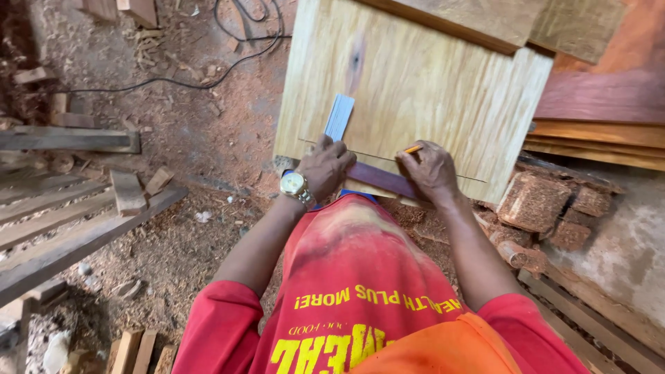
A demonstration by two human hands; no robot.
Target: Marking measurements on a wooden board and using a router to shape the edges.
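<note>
— What is the person doing at the plywood panel [415, 83]?

— Marking it out, by the look of it. The left hand [325, 166] presses flat on a try square [339, 118] near the panel's near edge: its metal blade runs up across the sheet, while the dark wooden stock [381, 179] lies along that edge. The right hand [431, 170] is closed around a pencil [413, 149], its tip on the wood beside a thin drawn line [443, 171] that runs across the panel parallel to the near edge.

— And what does the next stroke call for?

— Judging from the pose, the square must not slip, so the left palm has to keep bearing down while the pencil travels steadily along its guide.

— Anything unclear?

— Plenty. Most of the pencil is buried in the fingers, so only the orange end shows. The hands cover the joint between blade and stock. What supports the panel is hidden beneath it, and its far edge is overlapped by other boards [485, 21]. A wristwatch [294, 184] sits on the left wrist, and sawdust covers the ground [173, 242].
</note>
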